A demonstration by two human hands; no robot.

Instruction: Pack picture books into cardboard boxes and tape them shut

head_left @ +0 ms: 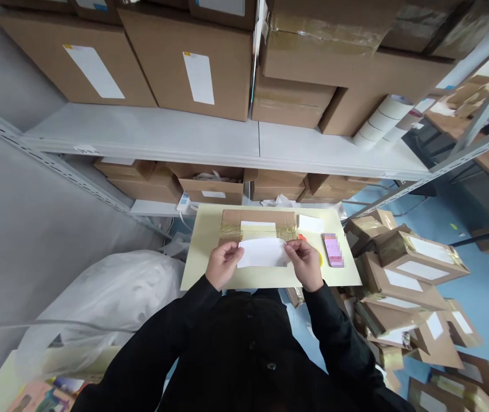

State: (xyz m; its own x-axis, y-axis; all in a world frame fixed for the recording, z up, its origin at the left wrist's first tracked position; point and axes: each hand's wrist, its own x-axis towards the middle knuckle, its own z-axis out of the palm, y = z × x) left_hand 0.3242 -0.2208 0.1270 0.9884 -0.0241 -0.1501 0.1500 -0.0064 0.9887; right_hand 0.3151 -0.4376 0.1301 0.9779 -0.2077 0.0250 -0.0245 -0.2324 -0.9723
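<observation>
I hold a white paper slip point(262, 253) between both hands over a small pale yellow table point(204, 252). My left hand point(223, 264) pinches its left end and my right hand point(306, 263) pinches its right end. Just beyond the slip lies a taped brown cardboard parcel point(258, 220) with a white label on top. Another white slip point(311, 224) rests to the parcel's right. A phone point(332, 250) lies flat on the table close to my right hand.
Grey metal shelves point(150, 134) with large cardboard boxes point(193, 63) stand behind the table. A pile of several taped parcels point(403, 274) covers the blue floor at right. White tape rolls point(384, 120) sit on the shelf. A white plastic bag point(107, 297) bulges at left.
</observation>
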